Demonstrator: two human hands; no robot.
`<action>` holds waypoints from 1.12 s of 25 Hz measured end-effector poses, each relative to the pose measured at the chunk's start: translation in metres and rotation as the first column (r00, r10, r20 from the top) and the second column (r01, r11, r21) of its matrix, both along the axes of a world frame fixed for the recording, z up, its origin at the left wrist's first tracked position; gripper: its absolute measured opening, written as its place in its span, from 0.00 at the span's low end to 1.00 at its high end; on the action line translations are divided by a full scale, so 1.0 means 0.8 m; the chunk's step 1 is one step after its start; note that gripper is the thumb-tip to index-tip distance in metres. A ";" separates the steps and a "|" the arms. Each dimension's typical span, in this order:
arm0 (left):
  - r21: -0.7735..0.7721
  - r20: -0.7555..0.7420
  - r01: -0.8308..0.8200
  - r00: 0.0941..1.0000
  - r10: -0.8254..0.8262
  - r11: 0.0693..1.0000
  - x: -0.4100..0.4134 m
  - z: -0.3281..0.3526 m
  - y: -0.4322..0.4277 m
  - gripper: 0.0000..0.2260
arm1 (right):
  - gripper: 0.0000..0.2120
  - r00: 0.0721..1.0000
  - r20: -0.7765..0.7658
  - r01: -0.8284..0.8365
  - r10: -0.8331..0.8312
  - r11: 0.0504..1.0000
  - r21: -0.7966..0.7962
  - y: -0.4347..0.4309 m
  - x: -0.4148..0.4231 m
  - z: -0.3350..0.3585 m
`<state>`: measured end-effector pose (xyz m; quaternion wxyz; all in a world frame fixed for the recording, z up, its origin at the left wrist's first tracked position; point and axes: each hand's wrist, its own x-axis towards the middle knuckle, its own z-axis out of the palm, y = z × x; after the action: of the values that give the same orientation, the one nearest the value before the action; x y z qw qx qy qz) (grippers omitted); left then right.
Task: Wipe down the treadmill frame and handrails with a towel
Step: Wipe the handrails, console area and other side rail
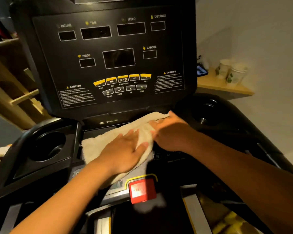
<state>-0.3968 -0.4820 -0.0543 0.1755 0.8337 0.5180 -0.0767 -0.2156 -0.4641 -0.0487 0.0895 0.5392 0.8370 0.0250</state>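
Dim room; black treadmill console ahead, towel spread on its lower tray between cup holders. Step in hand, I judge: wiping tray; handrails not yet done. My left grip flat, fingers straight, pressing towel. My right grip on bunched fold; pinching or resting, cannot tell. Next: sweep outward, keeping pressure. Both forearms extended.

Rough cream terry-cloth towel, semi-gloss black plastic console, glossy red plastic safety key at six o'clock, paper cups on matt wooden shelf at two o'clock.
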 end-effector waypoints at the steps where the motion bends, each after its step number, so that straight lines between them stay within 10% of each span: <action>1: -0.009 -0.044 -0.023 0.999 0.022 1.000 -0.012 0.006 -0.003 0.28 | 0.27 0.998 0.042 -0.045 0.045 0.999 0.003 -0.003 -0.005 -0.003; 6: -0.020 0.024 0.019 1.000 -0.018 1.000 0.033 -0.002 0.019 0.28 | 0.19 0.975 0.068 0.219 -0.213 0.970 -0.108 0.004 0.047 0.037; 14: 0.212 0.120 0.092 0.986 -0.119 0.973 0.046 0.018 -0.007 0.15 | 0.16 0.979 -0.099 0.179 -0.176 0.983 0.028 -0.061 0.040 0.034; 23: 0.017 0.374 0.030 0.927 -0.034 0.999 0.000 0.023 0.028 0.10 | 0.17 0.900 -0.335 0.205 -0.279 0.949 -0.241 -0.038 0.005 0.031; 28: 0.061 0.423 0.073 0.902 -0.092 0.996 0.049 0.011 0.042 0.06 | 0.18 0.965 -0.118 0.228 -0.235 0.971 -0.071 -0.046 0.044 0.041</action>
<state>-0.3575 -0.4487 -0.0453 0.2626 0.8550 0.4333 0.1106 -0.1803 -0.5007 -0.0159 0.0540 0.6311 0.7726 -0.0433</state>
